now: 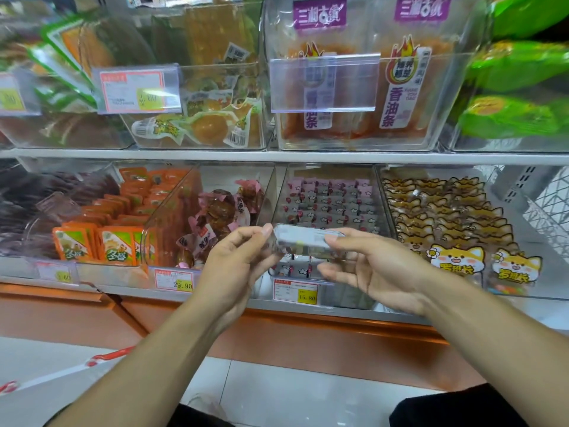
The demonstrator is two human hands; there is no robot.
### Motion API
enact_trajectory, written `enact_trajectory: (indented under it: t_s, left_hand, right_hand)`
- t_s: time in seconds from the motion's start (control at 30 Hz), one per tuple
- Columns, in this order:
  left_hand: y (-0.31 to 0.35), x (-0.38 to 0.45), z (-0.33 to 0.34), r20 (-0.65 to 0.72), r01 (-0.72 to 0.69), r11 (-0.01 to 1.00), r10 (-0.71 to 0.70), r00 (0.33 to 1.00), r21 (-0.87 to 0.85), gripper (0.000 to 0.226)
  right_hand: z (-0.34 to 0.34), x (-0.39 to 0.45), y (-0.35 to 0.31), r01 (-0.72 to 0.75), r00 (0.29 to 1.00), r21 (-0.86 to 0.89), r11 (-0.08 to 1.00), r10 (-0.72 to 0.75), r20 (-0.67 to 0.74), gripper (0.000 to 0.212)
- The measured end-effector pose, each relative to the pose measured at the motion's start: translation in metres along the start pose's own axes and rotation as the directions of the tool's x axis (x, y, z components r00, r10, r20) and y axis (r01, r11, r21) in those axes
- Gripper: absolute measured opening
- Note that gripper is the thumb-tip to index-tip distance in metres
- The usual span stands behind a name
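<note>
Both my hands hold a clear plastic price-tag holder (303, 238) with a slip of paper inside it, in front of the lower shelf. My left hand (237, 266) pinches its left end between thumb and fingertips. My right hand (372, 266) pinches its right end, thumb on top and fingers below. The holder hovers in front of the clear bin of small pink-and-white wrapped sweets (331, 201). A red and yellow price label reading 15.80 (295, 290) sits on that bin's front, just below the holder.
Clear bins line two shelves. Lower row: orange packets (114, 229), pink-wrapped brown snacks (221, 211), dog-face packets (455, 229). Upper row: yellow snack packs (209, 118), red spicy strips (397, 87) behind an empty tag holder (323, 81), green bags (517, 87). Orange cabinet base (308, 334) stands below.
</note>
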State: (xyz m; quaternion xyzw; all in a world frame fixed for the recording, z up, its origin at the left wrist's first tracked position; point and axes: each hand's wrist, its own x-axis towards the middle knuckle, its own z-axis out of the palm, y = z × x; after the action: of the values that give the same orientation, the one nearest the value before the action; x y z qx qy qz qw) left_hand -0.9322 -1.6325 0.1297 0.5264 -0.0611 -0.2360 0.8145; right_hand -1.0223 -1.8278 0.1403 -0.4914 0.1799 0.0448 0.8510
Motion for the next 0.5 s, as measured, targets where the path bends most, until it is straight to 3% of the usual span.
enact_trajectory:
  t_s: [0.1,0.2,0.37,0.43,0.5]
  left_hand:
    - [0.0013,-0.0027,0.0016,0.053,0.118,0.993,-0.116,0.992,-0.024,0.045]
    - [0.0015,-0.0054,0.0017,0.102,0.193,0.981,-0.193,0.976,0.008,0.034]
    - [0.0004,-0.0025,-0.0021,0.041,0.208,0.978,-0.208,0.977,-0.011,0.023]
    - [-0.0003,-0.0007,-0.0037,0.023,0.169,0.986,-0.169,0.985,0.001,0.022]
    - [-0.0004,0.0008,-0.0045,0.021,0.12,0.992,-0.12,0.992,0.027,0.029]
  right_hand:
    - [-0.0017,0.0009,0.001,0.106,0.994,-0.066,0.992,-0.106,0.007,0.038]
    - [-0.0024,0.0016,0.0025,0.222,0.975,-0.214,0.951,-0.223,0.021,0.03]
    - [0.0044,0.0043,0.0025,0.361,0.925,-0.558,0.747,-0.362,0.113,0.036]
    - [0.0064,0.0054,0.002,0.354,0.93,-0.548,0.758,-0.348,0.119,0.041]
    - [0.0053,0.0076,-0.0001,0.299,0.951,-0.424,0.855,-0.303,0.06,0.055]
